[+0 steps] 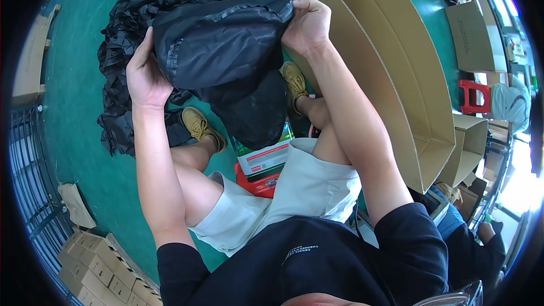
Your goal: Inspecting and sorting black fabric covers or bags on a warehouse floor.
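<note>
While its far end is cut off by the upper edge, the long open cardboard box (391, 39) fills much of the right side, brown and smooth-walled with corrugated rims. Far left, a heap of crumpled black fabric (122, 39) spreads over the green floor, partly hidden behind the black cloth piece (226, 45). That piece, slightly glossy and seamed, is stretched between the two hands above the feet; a darker drape hangs below, perhaps part of it. The drape hides some of a white-and-green box (266, 161) bearing small red printing, and a red object (249, 186) shows just nearer. The left hand (146, 76) grips the cloth's left edge, fingers largely hidden behind it; the right hand (310, 25) holds its right end. Small pale lettering (302, 252) crosses the near dark shirt upside down.
</note>
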### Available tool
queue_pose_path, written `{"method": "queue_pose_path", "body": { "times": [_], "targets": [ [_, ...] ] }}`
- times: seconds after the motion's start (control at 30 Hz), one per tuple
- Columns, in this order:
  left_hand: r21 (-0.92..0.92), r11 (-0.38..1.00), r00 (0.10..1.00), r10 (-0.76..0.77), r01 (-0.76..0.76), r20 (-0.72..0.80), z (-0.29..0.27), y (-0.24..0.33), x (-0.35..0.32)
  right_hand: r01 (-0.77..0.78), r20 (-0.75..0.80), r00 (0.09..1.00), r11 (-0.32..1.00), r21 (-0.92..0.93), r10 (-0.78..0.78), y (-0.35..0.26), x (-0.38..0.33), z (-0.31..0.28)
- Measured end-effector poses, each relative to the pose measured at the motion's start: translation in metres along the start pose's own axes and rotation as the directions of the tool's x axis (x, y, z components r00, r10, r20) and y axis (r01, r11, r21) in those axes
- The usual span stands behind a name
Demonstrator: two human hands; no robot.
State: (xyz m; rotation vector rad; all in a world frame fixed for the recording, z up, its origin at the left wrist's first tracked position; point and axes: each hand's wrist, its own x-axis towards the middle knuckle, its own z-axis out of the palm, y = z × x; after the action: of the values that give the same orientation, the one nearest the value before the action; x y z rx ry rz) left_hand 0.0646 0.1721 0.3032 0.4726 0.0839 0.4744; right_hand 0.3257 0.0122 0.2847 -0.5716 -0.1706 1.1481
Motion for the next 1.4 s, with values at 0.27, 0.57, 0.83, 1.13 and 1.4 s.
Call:
{"method": "queue_pose_path", "body": {
  "times": [0.27,0.57,0.83,1.13,1.4],
  "targets": [
    [0.044,0.999,0.998,0.029,-0.027,-0.055,0.001,0.007,-0.004,-0.055,0.076,0.994,0.969,-0.239,0.075,0.001,-0.007,0.008],
    [0.108,0.994,0.976,0.025,-0.001,-0.217,0.000,0.010,-0.006,-0.264,0.303,0.797,0.753,-0.603,0.523,0.008,-0.017,0.010],
    [0.261,0.965,0.945,0.089,-0.004,-0.315,0.001,0.006,-0.003,-0.333,0.311,0.810,0.825,-0.456,0.498,0.011,-0.021,0.011],
    [0.825,0.515,0.963,-0.003,0.232,-0.269,-0.004,-0.002,0.004,-0.272,0.456,0.853,0.962,-0.028,0.254,-0.004,-0.010,-0.005],
    [0.929,0.086,0.907,0.201,0.360,-0.370,-0.011,-0.013,0.008,-0.215,0.320,0.921,0.975,-0.054,0.220,-0.007,-0.020,0.007]
  ]
}}
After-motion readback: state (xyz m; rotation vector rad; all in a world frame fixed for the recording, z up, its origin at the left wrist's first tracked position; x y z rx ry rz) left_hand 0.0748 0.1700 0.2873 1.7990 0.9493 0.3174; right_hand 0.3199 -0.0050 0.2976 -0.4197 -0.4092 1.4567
